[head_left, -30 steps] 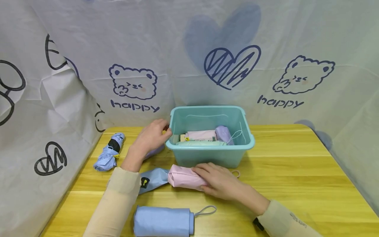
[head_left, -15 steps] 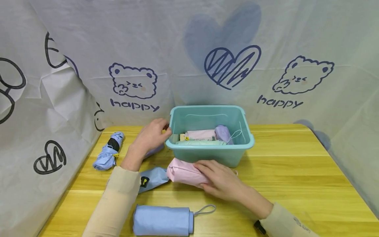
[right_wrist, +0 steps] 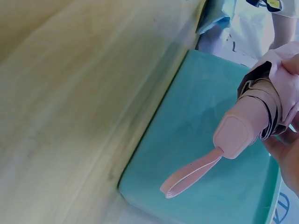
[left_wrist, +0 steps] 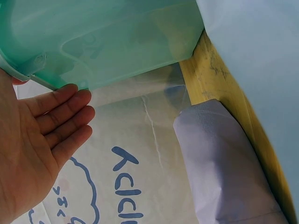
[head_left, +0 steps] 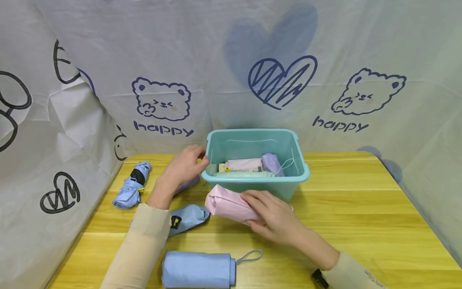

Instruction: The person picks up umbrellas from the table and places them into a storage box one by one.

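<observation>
My right hand grips a pink folded umbrella, held at a slant in front of the bin, its left end higher. Its handle and wrist strap show in the right wrist view. My left hand is at the left rim of the teal bin, fingers extended beside its outer wall in the left wrist view. Inside the bin lie a pink umbrella, a purple one and a pale green one with a loop.
A blue umbrella lies at the front and a grey-blue one behind it. Another blue umbrella with a black band is at the far left. A purple umbrella lies left of the bin, partly behind my left arm. Printed cloth hangs behind.
My right hand has raised the pink umbrella off the table toward the bin's front, tilting its left end up. The left hand stays at the rim.
</observation>
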A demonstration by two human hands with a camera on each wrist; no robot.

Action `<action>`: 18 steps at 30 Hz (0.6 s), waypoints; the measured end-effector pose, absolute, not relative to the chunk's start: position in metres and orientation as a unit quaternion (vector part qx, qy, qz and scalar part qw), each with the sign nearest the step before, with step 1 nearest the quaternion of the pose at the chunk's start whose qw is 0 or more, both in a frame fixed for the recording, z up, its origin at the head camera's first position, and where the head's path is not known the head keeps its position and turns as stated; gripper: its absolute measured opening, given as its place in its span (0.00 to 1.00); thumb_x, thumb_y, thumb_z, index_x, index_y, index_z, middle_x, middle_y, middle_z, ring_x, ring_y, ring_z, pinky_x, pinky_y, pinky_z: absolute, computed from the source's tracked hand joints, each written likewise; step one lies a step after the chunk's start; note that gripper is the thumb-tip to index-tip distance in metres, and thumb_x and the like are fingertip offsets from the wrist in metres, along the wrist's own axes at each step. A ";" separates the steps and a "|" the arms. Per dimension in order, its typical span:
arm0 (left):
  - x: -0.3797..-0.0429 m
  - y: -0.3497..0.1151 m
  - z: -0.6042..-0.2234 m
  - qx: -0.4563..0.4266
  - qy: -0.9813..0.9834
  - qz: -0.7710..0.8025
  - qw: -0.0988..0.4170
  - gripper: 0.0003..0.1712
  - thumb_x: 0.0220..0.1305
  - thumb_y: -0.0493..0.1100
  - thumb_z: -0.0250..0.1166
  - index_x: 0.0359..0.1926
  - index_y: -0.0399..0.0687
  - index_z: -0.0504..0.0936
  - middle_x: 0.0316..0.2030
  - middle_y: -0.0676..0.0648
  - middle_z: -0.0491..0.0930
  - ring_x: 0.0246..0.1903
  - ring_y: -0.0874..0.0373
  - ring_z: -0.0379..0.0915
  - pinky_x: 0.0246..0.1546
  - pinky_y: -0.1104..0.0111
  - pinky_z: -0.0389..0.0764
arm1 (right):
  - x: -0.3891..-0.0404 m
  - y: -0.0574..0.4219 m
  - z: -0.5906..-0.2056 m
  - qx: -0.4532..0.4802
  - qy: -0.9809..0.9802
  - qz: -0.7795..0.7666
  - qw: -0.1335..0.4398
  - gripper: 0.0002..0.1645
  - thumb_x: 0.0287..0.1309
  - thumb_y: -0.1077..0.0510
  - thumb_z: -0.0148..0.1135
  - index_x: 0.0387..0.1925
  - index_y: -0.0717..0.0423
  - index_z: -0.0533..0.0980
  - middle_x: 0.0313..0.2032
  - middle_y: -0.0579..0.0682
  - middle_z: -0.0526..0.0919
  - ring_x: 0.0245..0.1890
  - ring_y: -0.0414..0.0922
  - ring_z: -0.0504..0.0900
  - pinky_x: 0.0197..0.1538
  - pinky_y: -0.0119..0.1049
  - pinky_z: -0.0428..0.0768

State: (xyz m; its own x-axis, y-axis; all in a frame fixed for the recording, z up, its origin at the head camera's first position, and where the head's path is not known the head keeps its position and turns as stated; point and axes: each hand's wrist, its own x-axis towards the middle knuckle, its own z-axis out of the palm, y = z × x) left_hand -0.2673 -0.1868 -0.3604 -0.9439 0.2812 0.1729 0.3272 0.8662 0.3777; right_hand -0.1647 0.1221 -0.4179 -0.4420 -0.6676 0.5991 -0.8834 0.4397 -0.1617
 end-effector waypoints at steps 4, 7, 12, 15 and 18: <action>-0.267 -0.187 -0.360 -0.160 -0.964 -0.204 0.056 0.18 0.68 0.51 0.53 0.48 0.47 0.82 0.45 0.47 0.80 0.45 0.50 0.74 0.50 0.52 0.79 | -0.167 0.125 -0.413 0.481 -0.807 0.230 0.255 0.43 0.52 0.55 0.73 0.69 0.62 0.71 0.62 0.56 0.79 0.58 0.52 0.80 0.59 0.48 0.82; -0.266 -0.187 -0.361 -0.162 -0.964 -0.205 0.056 0.18 0.68 0.51 0.53 0.49 0.47 0.82 0.45 0.47 0.80 0.45 0.50 0.74 0.49 0.53 0.79 | -0.169 0.127 -0.408 0.484 -0.802 0.227 0.266 0.42 0.51 0.55 0.73 0.68 0.63 0.72 0.61 0.57 0.80 0.56 0.53 0.81 0.58 0.49 0.82; -0.266 -0.188 -0.360 -0.157 -0.964 -0.207 0.054 0.19 0.68 0.52 0.53 0.49 0.47 0.82 0.46 0.47 0.80 0.45 0.50 0.74 0.50 0.52 0.79 | -0.169 0.131 -0.397 0.487 -0.805 0.216 0.260 0.41 0.52 0.54 0.72 0.68 0.62 0.73 0.61 0.57 0.79 0.56 0.53 0.81 0.60 0.48 0.81; -0.266 -0.187 -0.360 -0.156 -0.965 -0.206 0.052 0.19 0.68 0.52 0.54 0.50 0.47 0.82 0.46 0.47 0.80 0.45 0.50 0.74 0.50 0.52 0.79 | -0.169 0.133 -0.390 0.488 -0.808 0.207 0.258 0.41 0.51 0.54 0.72 0.68 0.61 0.73 0.61 0.56 0.80 0.57 0.53 0.80 0.60 0.48 0.80; -0.266 -0.187 -0.360 -0.156 -0.965 -0.205 0.050 0.19 0.69 0.52 0.53 0.50 0.47 0.82 0.46 0.47 0.80 0.45 0.50 0.74 0.50 0.52 0.79 | -0.170 0.135 -0.383 0.492 -0.806 0.201 0.261 0.40 0.51 0.54 0.72 0.67 0.61 0.74 0.60 0.56 0.80 0.57 0.53 0.81 0.61 0.50 0.80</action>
State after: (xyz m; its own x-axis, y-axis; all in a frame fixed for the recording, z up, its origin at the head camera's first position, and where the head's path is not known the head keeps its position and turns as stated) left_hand -0.2663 -0.1869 -0.3600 -0.9464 0.2802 0.1608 0.3214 0.8674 0.3799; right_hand -0.1697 0.1351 -0.3826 -0.3804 -0.6876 0.6185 -0.8975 0.4358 -0.0676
